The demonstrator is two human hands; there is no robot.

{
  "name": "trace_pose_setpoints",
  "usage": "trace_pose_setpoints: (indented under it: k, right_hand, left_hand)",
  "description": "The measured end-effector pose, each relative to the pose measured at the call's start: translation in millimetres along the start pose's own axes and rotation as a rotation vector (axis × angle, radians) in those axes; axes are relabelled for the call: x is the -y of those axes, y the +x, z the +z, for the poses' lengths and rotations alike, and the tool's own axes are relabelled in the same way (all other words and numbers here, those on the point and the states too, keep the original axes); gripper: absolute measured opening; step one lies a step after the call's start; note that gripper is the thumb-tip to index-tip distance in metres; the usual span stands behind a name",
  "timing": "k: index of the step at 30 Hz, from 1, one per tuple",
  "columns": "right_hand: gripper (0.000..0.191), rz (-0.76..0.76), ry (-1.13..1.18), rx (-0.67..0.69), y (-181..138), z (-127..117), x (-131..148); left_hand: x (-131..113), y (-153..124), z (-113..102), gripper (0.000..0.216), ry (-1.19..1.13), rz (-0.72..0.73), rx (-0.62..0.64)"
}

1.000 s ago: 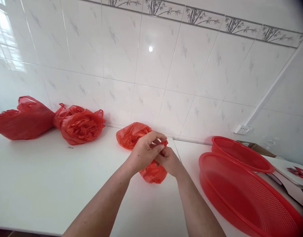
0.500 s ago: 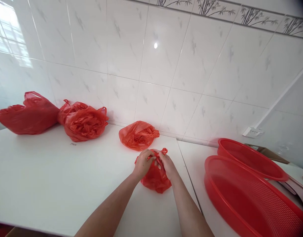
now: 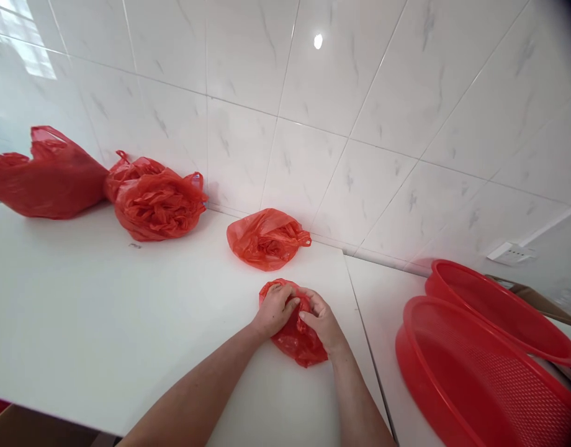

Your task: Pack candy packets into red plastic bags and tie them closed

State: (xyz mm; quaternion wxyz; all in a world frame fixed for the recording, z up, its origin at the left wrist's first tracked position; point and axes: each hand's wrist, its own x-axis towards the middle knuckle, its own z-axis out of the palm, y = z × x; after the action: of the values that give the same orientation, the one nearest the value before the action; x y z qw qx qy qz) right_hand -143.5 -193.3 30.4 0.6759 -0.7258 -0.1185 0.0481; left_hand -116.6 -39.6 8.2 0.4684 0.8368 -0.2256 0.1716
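1. Red plastic, crumpled into a small bag (image 3: 298,338), lies on the white table (image 3: 103,298) under both hands.
2. Left hand (image 3: 275,308) is curled over the small bag's left top, fingers gripping the plastic; right hand (image 3: 321,321) is cupped over its right side, gripping too.
3. Half a second ago the small bag stood taller, with a knotted handle poking up between the hands; now it is squashed lower and the knot is hidden.
4. A second ago both hands were raised above the table, pinching the handles.
5. Just behind the small bag sits a second bag (image 3: 265,239), unmoved; a fuller bag (image 3: 155,202) lies well to its left.
6. Right of the small bag, well apart, are two stacked red baskets (image 3: 481,385).
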Motion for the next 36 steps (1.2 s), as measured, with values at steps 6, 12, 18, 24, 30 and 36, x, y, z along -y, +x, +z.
trace_pose_setpoints:
  k: [6,12,18,24,30,36]
  right_hand:
    - [0.034,0.007,-0.397,-0.429,3,-5,-12]
    - [0.031,-0.046,-0.084,-0.304,1,-7,-9]
    - [0.025,-0.026,0.355,-0.399,3,-12,-13]
    - [0.041,-0.076,0.463,-0.687,7,-43,-20]
    - [0.066,-0.032,0.439,-0.699,7,-66,-35]
    - [0.113,0.047,0.282,-0.148,-1,-58,-35]
  left_hand:
    - [-5,-2,-1,0.013,0.028,-0.008,0.031]
    - [-5,-5,-1,0.009,0.084,0.039,0.048]
    - [-2,-7,0,0.007,0.102,0.137,0.001]
    - [6,-2,-17,0.010,0.177,0.119,-0.192]
    - [24,0,-35,0.010,0.089,-0.021,-0.378]
    - [35,-6,-28,0.099,-0.327,-0.191,0.064]
